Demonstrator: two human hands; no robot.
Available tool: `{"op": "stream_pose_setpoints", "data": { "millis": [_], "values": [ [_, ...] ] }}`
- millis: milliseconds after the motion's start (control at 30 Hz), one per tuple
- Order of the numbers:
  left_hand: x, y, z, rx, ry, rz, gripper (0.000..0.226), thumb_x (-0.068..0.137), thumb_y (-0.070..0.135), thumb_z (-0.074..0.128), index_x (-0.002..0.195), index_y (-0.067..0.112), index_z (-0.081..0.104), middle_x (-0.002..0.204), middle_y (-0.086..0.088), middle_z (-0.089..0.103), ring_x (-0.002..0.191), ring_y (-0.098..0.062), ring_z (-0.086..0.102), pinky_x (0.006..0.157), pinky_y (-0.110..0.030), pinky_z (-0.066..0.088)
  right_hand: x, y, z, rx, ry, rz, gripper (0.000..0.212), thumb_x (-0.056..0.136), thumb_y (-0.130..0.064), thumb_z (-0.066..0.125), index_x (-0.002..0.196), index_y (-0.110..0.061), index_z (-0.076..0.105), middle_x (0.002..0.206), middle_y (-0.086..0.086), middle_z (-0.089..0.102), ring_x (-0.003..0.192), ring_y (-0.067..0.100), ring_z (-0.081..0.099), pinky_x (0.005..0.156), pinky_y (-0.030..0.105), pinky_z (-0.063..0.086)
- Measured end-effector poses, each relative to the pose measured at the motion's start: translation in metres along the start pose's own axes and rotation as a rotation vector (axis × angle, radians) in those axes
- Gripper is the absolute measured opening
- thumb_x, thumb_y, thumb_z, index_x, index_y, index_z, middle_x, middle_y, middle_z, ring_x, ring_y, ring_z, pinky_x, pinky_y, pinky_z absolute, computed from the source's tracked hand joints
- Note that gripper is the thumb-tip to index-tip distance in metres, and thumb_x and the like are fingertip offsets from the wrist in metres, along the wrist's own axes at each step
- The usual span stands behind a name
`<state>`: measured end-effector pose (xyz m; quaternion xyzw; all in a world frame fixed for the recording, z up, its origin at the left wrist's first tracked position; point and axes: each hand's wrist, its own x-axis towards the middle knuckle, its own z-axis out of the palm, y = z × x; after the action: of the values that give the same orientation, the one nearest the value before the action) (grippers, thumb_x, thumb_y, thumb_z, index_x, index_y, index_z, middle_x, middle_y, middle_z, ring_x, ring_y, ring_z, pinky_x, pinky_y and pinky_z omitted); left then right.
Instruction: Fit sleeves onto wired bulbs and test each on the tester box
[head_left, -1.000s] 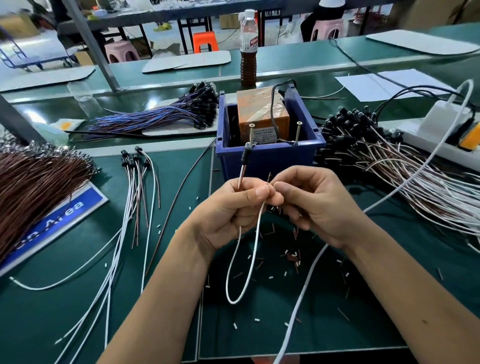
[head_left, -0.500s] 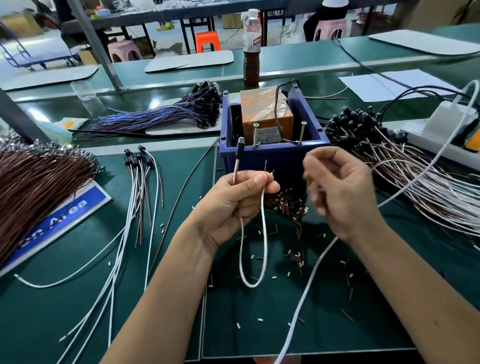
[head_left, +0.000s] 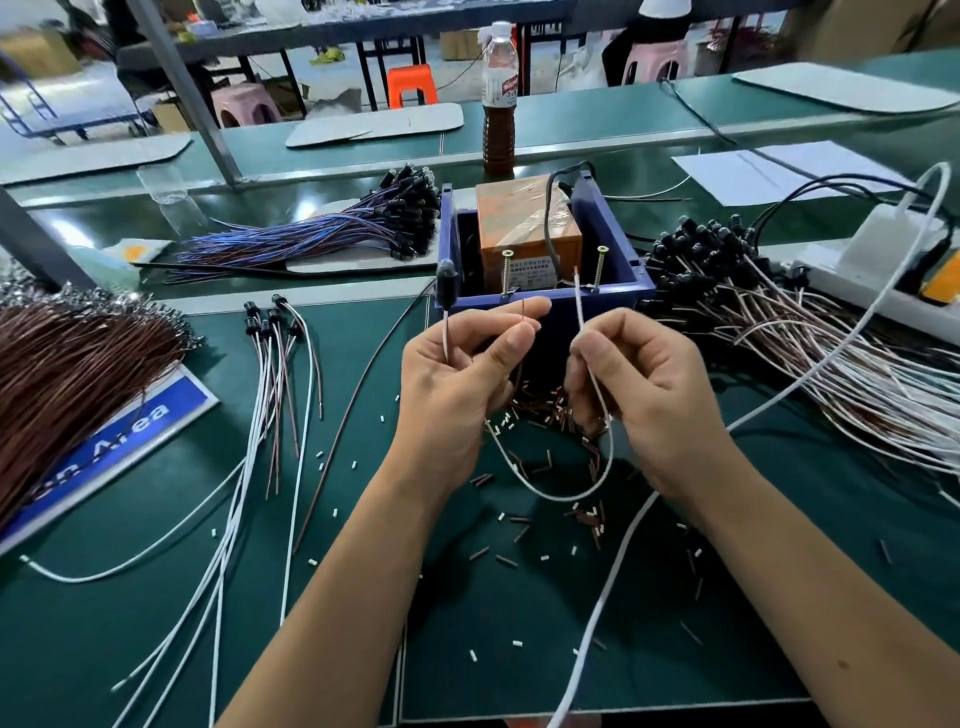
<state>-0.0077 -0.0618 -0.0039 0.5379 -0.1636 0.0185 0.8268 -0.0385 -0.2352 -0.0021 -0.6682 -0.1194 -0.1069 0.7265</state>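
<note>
Head view: two hands (head_left: 452, 379) (head_left: 644, 384), one wired bulb (head_left: 445, 283), two tester screws (head_left: 506, 271).

A green tabletop (head_left: 130, 597) fills the lower frame; pink stools (head_left: 244, 104) and an orange stool (head_left: 411, 83) are seen along the top.

left hand (head_left: 457, 384), right hand (head_left: 644, 395), raised, fingers pinched

Pretty hemmed in around the blue tester box (head_left: 540, 306)

Wire piles crowd both sides: brown bundle (head_left: 78, 374) left, black-capped tangle (head_left: 779, 322) right, loose bulb wires (head_left: 275, 374) between. Open green mat (head_left: 519, 623) sits nearest the person, just littered with tiny cut sleeve bits (head_left: 540, 467). A white cable (head_left: 613, 571) slants across it.
</note>
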Motion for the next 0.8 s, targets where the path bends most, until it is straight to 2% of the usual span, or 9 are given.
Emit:
{"op": "stream_pose_setpoints", "data": {
  "millis": [67, 167, 300, 367, 500, 600, 800],
  "values": [
    [-0.003, 0.000, 0.003, 0.059, 0.035, 0.066, 0.010, 0.090, 0.015, 0.074, 0.093, 0.006, 0.076, 0.087, -0.010, 0.078, 0.044, 0.000, 0.042, 0.045, -0.014, 0.032, -0.001, 0.001, 0.001, -0.101, 0.087, -0.105, 0.013, 0.107, -0.010, 0.057, 0.100, -0.001, 0.063, 0.076, 0.009, 0.066, 0.049, 0.023, 0.058, 0.046, 0.033, 0.049],
    [-0.002, -0.001, 0.006, 0.196, 0.171, 0.191, 0.007, 0.092, 0.008, 0.074, 0.096, 0.003, 0.072, 0.083, -0.015, 0.078, 0.052, 0.001, 0.059, 0.055, -0.011, 0.044, -0.004, 0.006, 0.002, -0.243, 0.269, -0.230, 0.011, 0.105, -0.009, 0.059, 0.110, -0.011, 0.069, 0.076, 0.003, 0.068, 0.044, 0.018, 0.058, 0.044, 0.029, 0.048],
    [0.002, -0.005, 0.009, 0.327, 0.382, 0.295, 0.012, 0.092, 0.007, 0.077, 0.089, 0.009, 0.065, 0.082, -0.016, 0.076, 0.071, -0.017, 0.074, 0.072, -0.021, 0.054, -0.002, 0.013, 0.000, -0.369, 0.425, -0.325, 0.022, 0.104, -0.011, 0.059, 0.120, -0.017, 0.072, 0.075, -0.005, 0.070, 0.043, 0.019, 0.062, 0.044, 0.031, 0.050],
    [0.005, -0.005, 0.012, 0.368, 0.427, 0.324, 0.014, 0.092, 0.007, 0.077, 0.085, 0.012, 0.066, 0.081, -0.015, 0.075, 0.077, -0.021, 0.076, 0.076, -0.024, 0.056, 0.000, 0.015, 0.000, -0.405, 0.438, -0.332, 0.024, 0.103, -0.012, 0.058, 0.121, -0.020, 0.072, 0.074, -0.008, 0.070, 0.042, 0.016, 0.063, 0.043, 0.030, 0.051],
    [0.010, -0.006, 0.016, 0.449, 0.461, 0.345, 0.013, 0.093, 0.008, 0.077, 0.084, 0.014, 0.069, 0.078, -0.007, 0.076, 0.073, -0.016, 0.074, 0.073, -0.021, 0.054, 0.002, 0.018, 0.000, -0.460, 0.390, -0.339, 0.031, 0.103, -0.009, 0.059, 0.132, -0.009, 0.070, 0.075, -0.005, 0.070, 0.046, 0.014, 0.065, 0.046, 0.024, 0.050],
    [0.010, -0.008, 0.018, 0.487, 0.459, 0.336, 0.010, 0.094, 0.010, 0.076, 0.085, 0.010, 0.071, 0.075, -0.005, 0.075, 0.070, -0.013, 0.072, 0.072, -0.020, 0.052, 0.002, 0.017, 0.000, -0.477, 0.352, -0.343, 0.036, 0.102, -0.008, 0.058, 0.137, -0.007, 0.067, 0.074, -0.004, 0.070, 0.047, 0.014, 0.065, 0.047, 0.025, 0.051],
    [0.012, -0.007, 0.019, 0.555, 0.475, 0.387, 0.011, 0.094, 0.013, 0.077, 0.084, 0.015, 0.072, 0.074, 0.001, 0.075, 0.069, -0.012, 0.072, 0.072, -0.021, 0.053, 0.003, 0.017, -0.001, -0.455, 0.344, -0.312, 0.038, 0.102, -0.011, 0.056, 0.138, -0.009, 0.066, 0.074, -0.004, 0.070, 0.048, 0.015, 0.062, 0.048, 0.028, 0.050]
  ]
}}
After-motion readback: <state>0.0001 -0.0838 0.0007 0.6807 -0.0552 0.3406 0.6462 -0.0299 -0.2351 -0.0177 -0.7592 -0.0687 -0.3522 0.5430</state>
